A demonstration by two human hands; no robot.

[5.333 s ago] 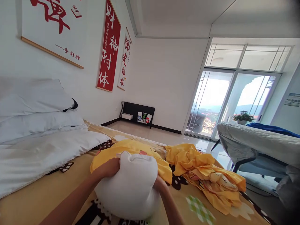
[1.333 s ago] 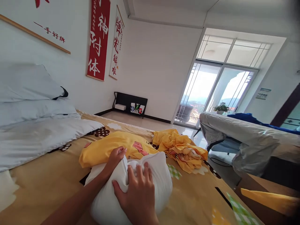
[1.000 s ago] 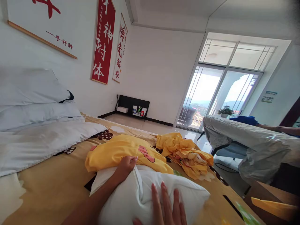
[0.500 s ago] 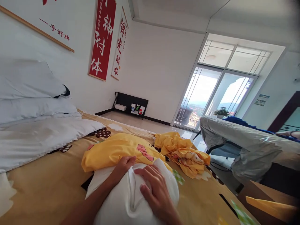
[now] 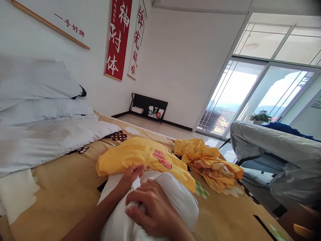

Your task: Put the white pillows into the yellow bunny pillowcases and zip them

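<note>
A white zipped pillow (image 5: 179, 195) lies in front of me on the bed. Its far end meets a yellow printed pillowcase (image 5: 137, 152); whether that end is inside the case cannot be told. My left hand (image 5: 132, 175) is closed in a pinch on the white fabric near the upper end of the zip, close to the pillowcase's edge. My right hand (image 5: 152, 207) lies just nearer, its fingers curled around a bunched fold of the pillow along the zip line. Part of the zip is covered by this hand.
Another crumpled yellow cloth (image 5: 208, 160) lies to the right on the patterned bed sheet (image 5: 62, 187). White pillows (image 5: 40, 85) are stacked at the left. A plastic-covered table (image 5: 278, 137) stands at the right, and a low black rack (image 5: 150, 105) by the far wall.
My right hand has shifted left and its fingers have closed over the pillow's zip line, bunching the fabric. My left hand keeps its pinch. The view has turned slightly left.
</note>
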